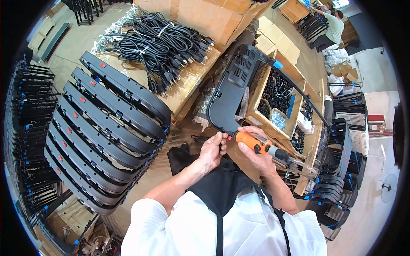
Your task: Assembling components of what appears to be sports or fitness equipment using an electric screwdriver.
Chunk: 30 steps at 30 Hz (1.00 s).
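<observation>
My right hand (261, 163) is wrapped around an orange electric screwdriver (251, 141), its body tilted and its tip pointing left toward the lower edge of a black plastic housing (227, 101). The housing has vent slots at its far end and stands between me and the parts box. My left hand (209, 151) is closed in a pinch beside the screwdriver's tip, near the housing's lower edge; what its fingers hold, if anything, is too small to tell. A small red spot shows at the screwdriver's tip.
Left of me stands a stack of curved black housings (109, 121) with red switches. Bundled black power cords (158, 40) lie on a cardboard carton (188, 96). A wooden box (267, 119) at right holds black parts and silver screws (278, 121). A person (334, 30) works far right.
</observation>
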{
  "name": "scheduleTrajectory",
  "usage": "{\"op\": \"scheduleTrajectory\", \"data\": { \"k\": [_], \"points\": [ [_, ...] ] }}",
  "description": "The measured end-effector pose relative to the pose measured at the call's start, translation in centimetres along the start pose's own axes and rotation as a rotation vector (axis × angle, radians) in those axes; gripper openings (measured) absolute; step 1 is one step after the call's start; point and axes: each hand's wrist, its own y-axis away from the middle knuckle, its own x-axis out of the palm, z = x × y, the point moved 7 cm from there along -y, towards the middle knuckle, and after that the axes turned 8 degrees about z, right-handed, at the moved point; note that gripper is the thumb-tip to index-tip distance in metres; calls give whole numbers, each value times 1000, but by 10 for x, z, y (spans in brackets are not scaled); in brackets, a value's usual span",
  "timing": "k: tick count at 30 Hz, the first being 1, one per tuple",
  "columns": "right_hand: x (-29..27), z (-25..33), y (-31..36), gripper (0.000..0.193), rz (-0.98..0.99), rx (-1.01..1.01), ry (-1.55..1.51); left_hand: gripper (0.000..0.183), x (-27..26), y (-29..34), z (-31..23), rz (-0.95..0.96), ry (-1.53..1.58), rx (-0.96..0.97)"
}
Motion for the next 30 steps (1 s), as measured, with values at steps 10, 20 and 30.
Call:
{"op": "scheduleTrajectory", "data": {
  "k": [10,20,30],
  "points": [
    [17,-9,-28,39,47,35,30,19,-23,5,-3,0,-57,0],
    [26,-20,-38,37,124,-3,115,22,-23,9,-8,8,6,10],
    [16,-7,-31,45,13,56,3,27,-27,0,-13,-7,16,-37]
  ]
}}
